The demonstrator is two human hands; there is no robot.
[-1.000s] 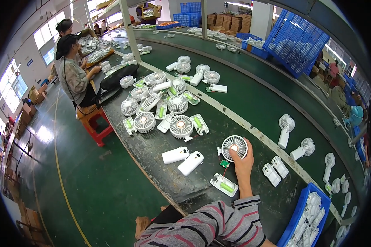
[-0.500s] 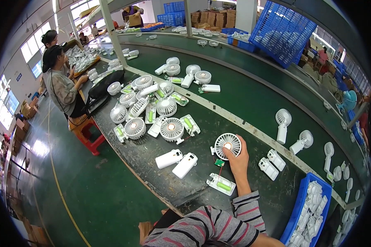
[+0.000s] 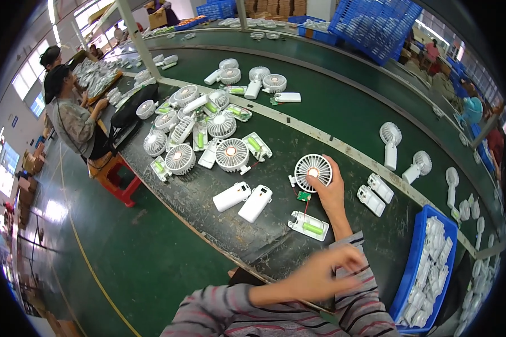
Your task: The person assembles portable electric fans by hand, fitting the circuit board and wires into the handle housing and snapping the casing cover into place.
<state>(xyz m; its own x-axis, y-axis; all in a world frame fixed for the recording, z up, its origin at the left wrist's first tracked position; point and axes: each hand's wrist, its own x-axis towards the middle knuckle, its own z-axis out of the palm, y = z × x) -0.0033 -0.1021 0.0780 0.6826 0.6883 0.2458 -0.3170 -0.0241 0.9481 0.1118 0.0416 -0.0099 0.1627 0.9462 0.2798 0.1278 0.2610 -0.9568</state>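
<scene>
My right hand (image 3: pixel 333 194) is closed round a white fan head (image 3: pixel 313 173), its thumb over the front grille. Below the fan head hangs a small green circuit board (image 3: pixel 303 196). Red wire runs from it to an opened handle shell (image 3: pixel 298 227) holding a green battery (image 3: pixel 312 228), lying on the dark bench. My left hand (image 3: pixel 320 273) hovers in front of my right forearm; its fingers are smeared by motion. Two white handle covers (image 3: pixel 255 204) lie left of the fan head, and two more white shells (image 3: pixel 375 194) lie to its right.
A pile of fan heads and opened handles (image 3: pixel 199 126) covers the bench's far left. A blue bin (image 3: pixel 424 269) of white parts stands at the right. Beyond a pale rail, the green conveyor (image 3: pixel 343 112) carries several fans. A co-worker (image 3: pixel 76 118) sits at the far left.
My left hand has come up from the lower edge to beside my right forearm. The view has shifted slightly; my right hand keeps its hold on the fan head.
</scene>
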